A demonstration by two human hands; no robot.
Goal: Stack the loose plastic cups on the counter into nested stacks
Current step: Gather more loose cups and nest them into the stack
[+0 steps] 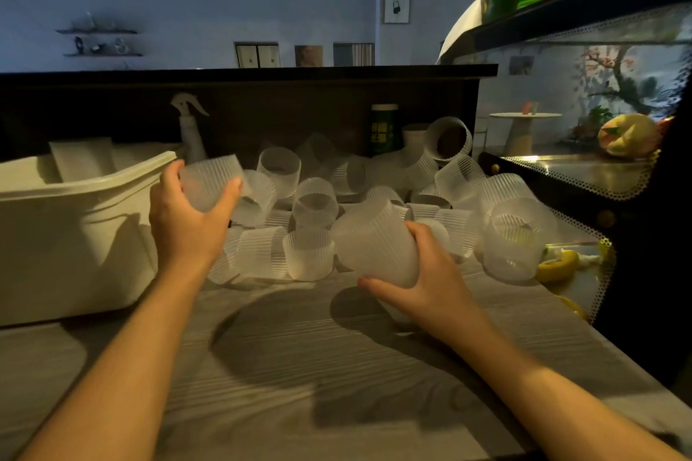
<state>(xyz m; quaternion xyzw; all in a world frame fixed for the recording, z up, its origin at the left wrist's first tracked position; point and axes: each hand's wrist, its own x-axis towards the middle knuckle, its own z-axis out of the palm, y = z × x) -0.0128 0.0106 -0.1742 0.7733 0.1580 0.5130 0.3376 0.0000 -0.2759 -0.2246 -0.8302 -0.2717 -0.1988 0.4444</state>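
Two cups are in hand, one in each, while the rest of the frosted, ribbed plastic cups lie in a loose heap (329, 198) along the back of the counter (299, 367), spreading toward its right edge beside a glass display case (584, 176). The left hand (187, 213) is wrapped around a single cup (209, 180), held tilted above the counter near the rim of a white tub (75, 198) that sits at the counter's left edge. The right hand (423, 273) grips another cup (374, 239) from its side, low over the counter and just in front of the heap; whether that one already has others nested inside cannot be told. The step in hand looks like the joining of the pair: both cups are lifted and apart, not yet nested. The next move probably calls for turning the two so that the base of one faces the open mouth of the other, then sliding it straight in. Tilted entry could jam the ribbed walls. Many cups lie on their sides or upside down in the pile, so most of the task seems left to do. A spray bottle (191, 127) stands at the back left, clear of the work.
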